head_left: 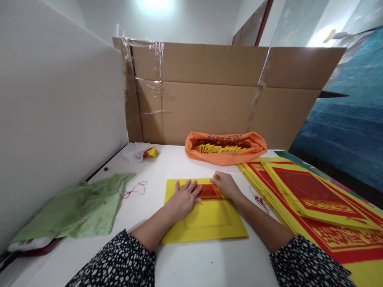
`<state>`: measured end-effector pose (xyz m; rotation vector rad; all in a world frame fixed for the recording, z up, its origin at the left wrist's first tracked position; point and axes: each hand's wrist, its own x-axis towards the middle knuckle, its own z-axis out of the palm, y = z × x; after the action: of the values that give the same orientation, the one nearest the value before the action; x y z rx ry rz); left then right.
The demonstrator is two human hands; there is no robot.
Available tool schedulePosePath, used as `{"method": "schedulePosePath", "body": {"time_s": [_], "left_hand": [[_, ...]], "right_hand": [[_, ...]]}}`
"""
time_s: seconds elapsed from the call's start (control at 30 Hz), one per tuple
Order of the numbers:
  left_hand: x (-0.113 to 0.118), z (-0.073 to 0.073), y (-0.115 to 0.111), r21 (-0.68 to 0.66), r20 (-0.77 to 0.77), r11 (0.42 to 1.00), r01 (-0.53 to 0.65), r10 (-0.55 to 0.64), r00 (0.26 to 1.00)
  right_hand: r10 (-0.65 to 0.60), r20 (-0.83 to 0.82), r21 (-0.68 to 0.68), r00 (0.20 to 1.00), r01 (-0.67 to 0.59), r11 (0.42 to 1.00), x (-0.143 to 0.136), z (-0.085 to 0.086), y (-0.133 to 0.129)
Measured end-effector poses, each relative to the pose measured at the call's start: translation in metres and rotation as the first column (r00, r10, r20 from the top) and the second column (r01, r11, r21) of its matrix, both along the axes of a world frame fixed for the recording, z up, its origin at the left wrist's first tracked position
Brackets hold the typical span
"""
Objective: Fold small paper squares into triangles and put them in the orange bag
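Observation:
A yellow sheet (pixel 209 227) lies flat on the white table in front of me, with a faint printed frame showing through. Across its upper half runs an orange-red folded strip (pixel 206 192). My left hand (pixel 184 201) rests palm down over the strip's left end, its fingers spread. At the upper right corner of the sheet, my right hand (pixel 224 184) has its thumb and curled fingers closed on the edge by the strip's right end. Part of that grip is hidden by the hand itself.
An orange bag (pixel 226 159) holding several yellow-red folded pieces stands behind the sheet. Red-printed yellow sheets (pixel 317 191) are stacked at right. A green cloth (pixel 80 207), red thread (pixel 136 189) and clear plastic bag (pixel 136 152) lie left. Cardboard (pixel 209 95) walls the back.

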<state>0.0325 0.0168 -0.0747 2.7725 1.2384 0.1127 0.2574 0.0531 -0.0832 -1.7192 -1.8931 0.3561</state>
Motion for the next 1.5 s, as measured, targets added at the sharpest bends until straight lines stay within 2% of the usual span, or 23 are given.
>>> {"method": "schedulePosePath", "body": {"time_s": [0.23,0.37,0.43,0.5,0.57,0.67,0.77,0.87,1.0,1.1,1.2,1.27,1.37,1.43,1.5], "left_hand": [[0.000,0.006,0.000,-0.095,0.016,0.995,-0.009,0.010,1.000],[0.000,0.009,0.000,-0.115,0.031,0.993,-0.018,0.021,0.999],[-0.002,0.009,0.000,-0.121,0.039,0.993,-0.008,0.012,0.999],[-0.004,0.008,0.000,-0.119,0.036,0.993,0.015,-0.011,0.999],[-0.005,0.007,0.000,-0.114,0.003,0.993,0.036,-0.036,0.999],[-0.004,0.007,-0.001,-0.107,-0.067,0.993,0.045,-0.052,0.996],[-0.001,0.008,-0.003,-0.090,-0.105,0.995,0.042,-0.052,0.993],[-0.007,0.011,-0.004,-0.069,-0.102,0.995,0.075,-0.082,0.991],[-0.040,0.015,-0.002,-0.124,-0.050,0.971,0.205,-0.213,0.976],[-0.068,0.018,0.001,-0.139,0.009,0.975,0.175,-0.176,0.984],[-0.084,0.021,0.003,-0.101,0.084,0.984,0.149,-0.141,0.986],[-0.087,0.024,0.002,-0.050,0.102,0.992,0.118,-0.113,0.988],[-0.080,0.030,-0.004,0.055,0.043,0.995,0.085,-0.087,0.995],[-0.069,0.033,-0.014,0.115,-0.054,0.990,0.080,-0.074,0.996],[-0.054,0.034,-0.027,0.158,-0.156,0.984,0.079,-0.055,0.986]], "right_hand": [[0.026,-0.006,0.018,1.000,-0.026,0.999,0.004,-0.001,0.002],[0.048,0.112,0.233,0.993,-0.073,0.970,-0.002,0.007,-0.012],[0.108,0.200,0.296,0.974,-0.165,0.941,-0.013,0.010,-0.028],[0.252,0.258,0.236,0.933,-0.313,0.920,-0.029,0.011,-0.048],[0.375,0.276,0.101,0.885,-0.415,0.904,-0.044,0.008,-0.068],[0.444,0.255,-0.117,0.859,-0.429,0.896,-0.054,0.003,-0.089],[0.471,0.222,-0.239,0.854,-0.420,0.875,-0.050,0.004,-0.099],[0.453,0.217,-0.299,0.864,-0.383,0.874,-0.041,0.009,-0.105],[0.335,0.235,-0.316,0.912,-0.255,0.914,-0.027,0.008,-0.114],[0.258,0.219,-0.312,0.941,-0.184,0.932,-0.009,0.003,-0.118],[0.229,0.198,-0.329,0.953,-0.156,0.931,0.010,0.000,-0.114],[0.182,0.238,-0.315,0.954,-0.101,0.944,0.017,0.001,-0.106],[0.094,0.357,-0.126,0.930,-0.051,0.991,0.007,0.009,-0.094],[0.121,0.392,0.003,0.912,-0.133,0.991,-0.012,0.015,-0.089],[0.230,0.390,0.056,0.892,-0.272,0.961,-0.036,0.017,-0.088]]}}
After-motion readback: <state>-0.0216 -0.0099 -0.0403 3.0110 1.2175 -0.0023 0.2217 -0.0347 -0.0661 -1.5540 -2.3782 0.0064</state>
